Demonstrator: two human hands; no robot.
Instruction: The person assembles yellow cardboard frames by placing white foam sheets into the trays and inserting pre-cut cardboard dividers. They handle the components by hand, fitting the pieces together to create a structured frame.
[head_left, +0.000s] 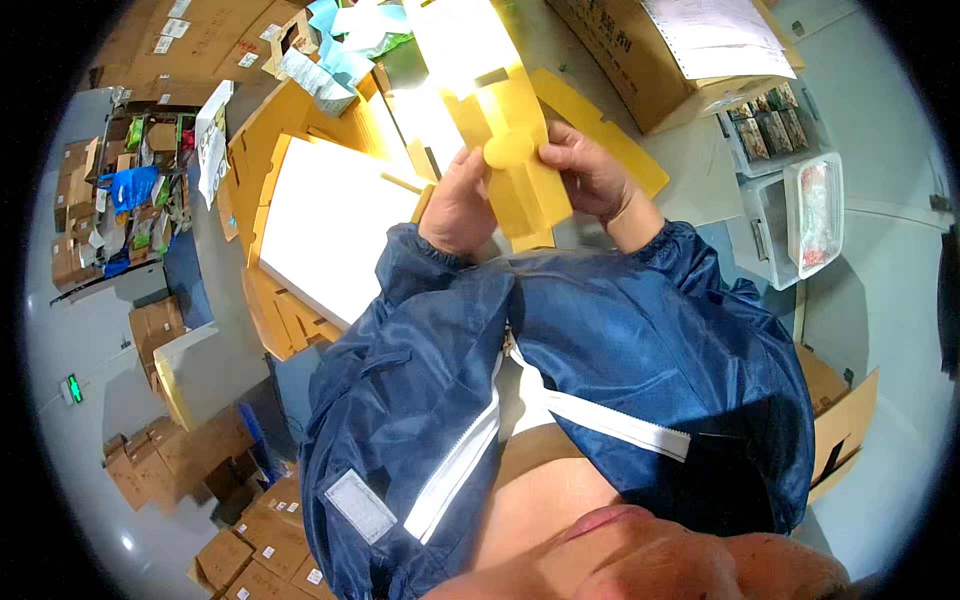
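My left hand (458, 208) and my right hand (592, 178) grip the two long edges of a yellow cardboard box blank (512, 195). It has fold lines, a rounded part in the middle and flaps. My thumbs press on it from either side. The blank's far end is washed out by bright light. Just beyond my right hand, another yellow card piece (610, 140) lies on the table. To the left of my left hand is a stack of yellow card blanks (262, 215) with a large white-faced sheet (335, 220) on top.
A brown carton (640, 70) with papers (715, 35) on it stands at the far right. Beside it are clear plastic bins (815, 215) with packets. Light-blue paper scraps (335, 75) lie at the far left. Cartons and loaded shelves (130, 200) stand farther left.
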